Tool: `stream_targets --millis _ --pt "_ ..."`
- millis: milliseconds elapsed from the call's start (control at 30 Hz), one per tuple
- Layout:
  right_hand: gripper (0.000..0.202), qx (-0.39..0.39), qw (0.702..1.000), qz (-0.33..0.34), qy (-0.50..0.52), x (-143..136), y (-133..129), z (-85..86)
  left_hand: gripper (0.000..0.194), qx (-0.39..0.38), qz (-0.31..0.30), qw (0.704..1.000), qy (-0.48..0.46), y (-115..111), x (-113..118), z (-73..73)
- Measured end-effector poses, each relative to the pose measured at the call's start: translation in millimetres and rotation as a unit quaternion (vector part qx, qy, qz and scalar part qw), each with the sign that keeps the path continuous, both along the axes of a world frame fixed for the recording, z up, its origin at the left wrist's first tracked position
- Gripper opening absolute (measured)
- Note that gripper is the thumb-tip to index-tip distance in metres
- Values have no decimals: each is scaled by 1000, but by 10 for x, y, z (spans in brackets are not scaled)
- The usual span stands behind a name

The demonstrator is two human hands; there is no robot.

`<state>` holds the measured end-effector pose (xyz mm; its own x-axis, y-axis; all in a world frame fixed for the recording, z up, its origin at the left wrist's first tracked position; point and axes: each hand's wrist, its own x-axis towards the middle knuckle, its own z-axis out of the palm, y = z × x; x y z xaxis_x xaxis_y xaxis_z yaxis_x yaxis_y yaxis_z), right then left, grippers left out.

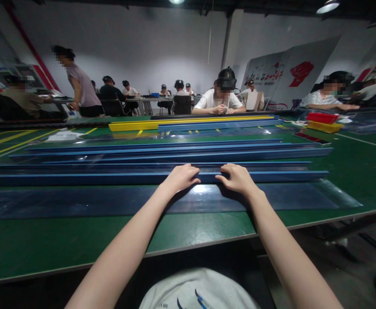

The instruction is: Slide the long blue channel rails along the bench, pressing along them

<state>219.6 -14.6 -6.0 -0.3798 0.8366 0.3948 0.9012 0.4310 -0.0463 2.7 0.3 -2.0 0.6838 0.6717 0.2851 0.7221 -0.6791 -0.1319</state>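
Observation:
A long blue channel-shaped strip [265,176] lies across the green table in front of me. My left hand [184,177] is closed over its upper edge, fingers curled behind and thumb on the near side. A short way to the right, my right hand [237,178] grips the same strip in a like manner. Between the two thumbs a stretch of the strip shows. Nearer to me lies a flat, clear plastic sleeve [110,199], glossy under the light, with my wrists above it. The fingertips behind the strip are hidden.
More blue strips [207,154] lie parallel beyond my hands. Farther off are a yellow strip [133,125], red bin [322,117], yellow bin [325,127] and phone-like flat object [311,138]. A person [221,96] sits across the table [194,231]; others work behind.

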Motion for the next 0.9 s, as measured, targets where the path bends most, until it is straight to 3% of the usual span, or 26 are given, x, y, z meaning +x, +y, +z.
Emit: stream_targets --millis 267,900 --pt "28 -42 999 -6 -14 -72 -5 6 18 -11 6 1000 3 -8 8 20" --pt "32 -33 999 -4 -5 -49 22 -21 19 -26 20 999 5 -6 5 0"
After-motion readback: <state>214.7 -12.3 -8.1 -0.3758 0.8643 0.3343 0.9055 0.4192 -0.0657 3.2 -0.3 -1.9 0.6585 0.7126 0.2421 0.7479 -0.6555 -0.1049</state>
